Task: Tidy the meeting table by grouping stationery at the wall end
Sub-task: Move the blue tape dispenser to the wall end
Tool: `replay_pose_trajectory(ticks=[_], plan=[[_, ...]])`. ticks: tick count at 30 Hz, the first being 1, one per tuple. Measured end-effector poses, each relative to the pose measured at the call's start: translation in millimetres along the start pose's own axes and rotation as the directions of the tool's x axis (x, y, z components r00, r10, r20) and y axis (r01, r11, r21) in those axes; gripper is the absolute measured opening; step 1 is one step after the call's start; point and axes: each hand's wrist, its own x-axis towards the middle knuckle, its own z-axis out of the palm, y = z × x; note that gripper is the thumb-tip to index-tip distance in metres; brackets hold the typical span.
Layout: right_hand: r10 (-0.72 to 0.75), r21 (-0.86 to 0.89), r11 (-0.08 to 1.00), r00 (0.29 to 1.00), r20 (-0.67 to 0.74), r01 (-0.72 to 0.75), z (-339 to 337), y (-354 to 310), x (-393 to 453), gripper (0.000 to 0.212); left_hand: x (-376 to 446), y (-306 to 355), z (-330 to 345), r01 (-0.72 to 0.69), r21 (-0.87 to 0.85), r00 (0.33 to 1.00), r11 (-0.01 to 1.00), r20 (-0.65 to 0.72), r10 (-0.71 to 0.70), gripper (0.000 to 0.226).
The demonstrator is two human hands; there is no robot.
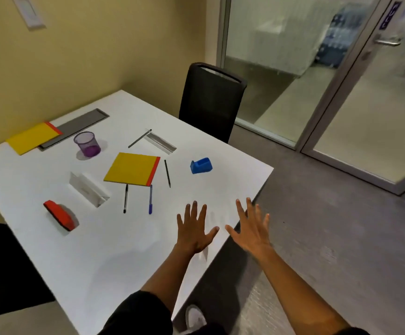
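Observation:
Stationery lies scattered on the white table (100, 257). A yellow notepad (131, 169) sits mid-table, a second yellow notepad (33, 137) near the wall, beside a purple mesh pen cup (87, 144). A black pen (125, 198), a blue pen (150, 199), a pencil (167, 173) and a grey pencil (139, 138) lie loose. A blue tape dispenser (201, 165) and a red eraser (60, 215) stand apart. My left hand (193, 228) hovers spread over the table's near right part. My right hand (251, 226) is spread above the table's right edge. Both hold nothing.
A white folded name card (87, 188) and a clear ruler-like stand (161, 142) rest on the table. A grey cable tray lid (80, 125) runs near the wall. A black chair (211, 100) stands at the far side. Glass doors (341, 81) are to the right.

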Motion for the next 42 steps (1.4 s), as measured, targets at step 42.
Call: replay_pose_trajectory(ticks=[42], plan=[[-0.596,-0.024,0.773,0.738,0.315,0.634,3,-81,383,0.063,208,-35,-23,0.722,-0.169,0.688,0.671,0.072,-0.722,0.090]])
